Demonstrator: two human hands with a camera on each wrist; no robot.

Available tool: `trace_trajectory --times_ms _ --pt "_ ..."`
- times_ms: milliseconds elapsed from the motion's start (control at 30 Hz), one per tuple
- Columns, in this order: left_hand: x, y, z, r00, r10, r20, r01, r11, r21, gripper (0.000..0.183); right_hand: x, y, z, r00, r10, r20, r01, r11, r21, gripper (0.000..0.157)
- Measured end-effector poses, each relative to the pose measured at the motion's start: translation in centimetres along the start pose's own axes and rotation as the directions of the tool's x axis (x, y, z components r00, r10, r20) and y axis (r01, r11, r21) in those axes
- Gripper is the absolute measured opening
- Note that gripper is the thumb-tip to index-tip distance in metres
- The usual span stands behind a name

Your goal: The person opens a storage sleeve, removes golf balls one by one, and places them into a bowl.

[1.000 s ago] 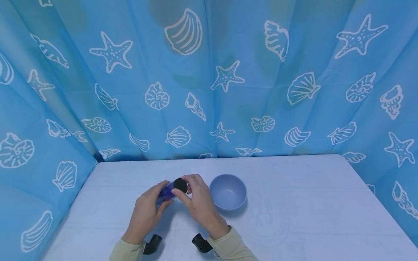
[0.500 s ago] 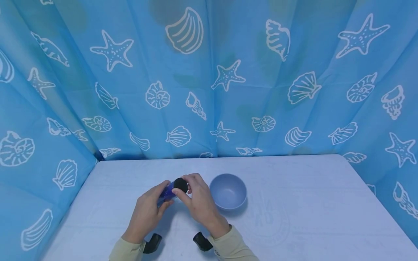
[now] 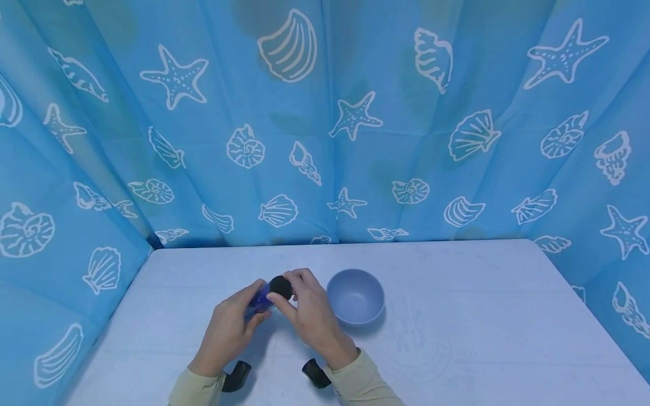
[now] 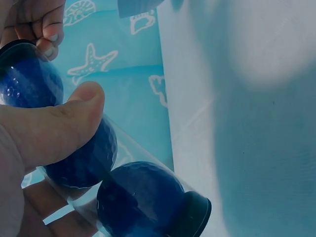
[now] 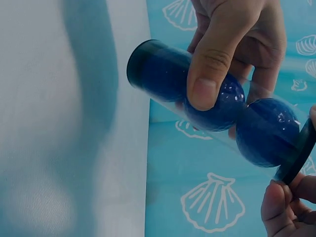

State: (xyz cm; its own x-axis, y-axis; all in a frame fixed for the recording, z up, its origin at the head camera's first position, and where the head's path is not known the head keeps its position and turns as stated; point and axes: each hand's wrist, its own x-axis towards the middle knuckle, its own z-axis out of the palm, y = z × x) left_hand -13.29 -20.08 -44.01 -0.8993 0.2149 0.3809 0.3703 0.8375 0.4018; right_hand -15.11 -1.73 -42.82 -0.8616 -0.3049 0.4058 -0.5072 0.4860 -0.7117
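Observation:
A clear plastic tube (image 5: 219,138) with a black cap at each end holds dimpled blue balls in a row, which look like golf balls (image 4: 140,197). My left hand (image 3: 228,330) grips the tube round its middle, thumb across the front. At the upper end, the fingers and thumb of my right hand (image 3: 310,313) pinch the rim of the black cap (image 3: 281,288). That cap sits on the tube's end, tilted toward the head camera. In the right wrist view the cap (image 5: 298,153) is partly cut off by the frame edge.
Just right of my right hand, a round blue-purple bowl (image 3: 355,297) stands on the white-covered table (image 3: 482,316). Black wrist-worn devices (image 3: 316,373) stick out by both sleeves. A blue curtain (image 3: 325,124) with shell and starfish prints hangs behind the table and along its sides.

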Motion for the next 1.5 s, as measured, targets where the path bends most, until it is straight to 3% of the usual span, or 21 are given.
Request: trace_trajectory --times_ms 367,967,1067,1200,1367,1500 --pt "0.1 0.4 -0.5 1.000 -0.019 0.024 0.019 1.000 -0.022 0.062 0.0 0.4 0.1 0.994 -0.097 -0.043 0.098 0.995 0.024 0.042" --pt "0.1 0.4 -0.9 0.998 -0.023 0.066 0.026 0.999 -0.033 0.063 0.1 1.1 -0.2 0.983 -0.174 -0.060 0.175 0.984 0.028 0.037" --pt "0.2 0.4 -0.8 0.999 -0.011 0.034 0.013 0.999 -0.033 0.063 0.1 0.9 -0.1 0.986 -0.148 -0.078 0.152 0.987 0.052 0.037" --pt "0.3 0.6 -0.5 1.000 0.013 -0.004 -0.013 1.000 0.009 0.062 0.1 0.5 0.2 0.990 -0.052 -0.132 0.062 0.995 0.080 0.031" --pt "0.3 1.0 -0.1 0.996 0.069 -0.051 -0.066 0.995 0.074 0.060 0.0 0.1 0.6 0.968 0.068 -0.241 -0.048 0.995 0.088 0.025" --pt "0.2 1.0 0.1 0.989 0.123 -0.082 -0.112 0.986 0.124 0.059 0.0 0.0 0.7 0.955 0.100 -0.281 -0.083 0.994 0.071 0.021"
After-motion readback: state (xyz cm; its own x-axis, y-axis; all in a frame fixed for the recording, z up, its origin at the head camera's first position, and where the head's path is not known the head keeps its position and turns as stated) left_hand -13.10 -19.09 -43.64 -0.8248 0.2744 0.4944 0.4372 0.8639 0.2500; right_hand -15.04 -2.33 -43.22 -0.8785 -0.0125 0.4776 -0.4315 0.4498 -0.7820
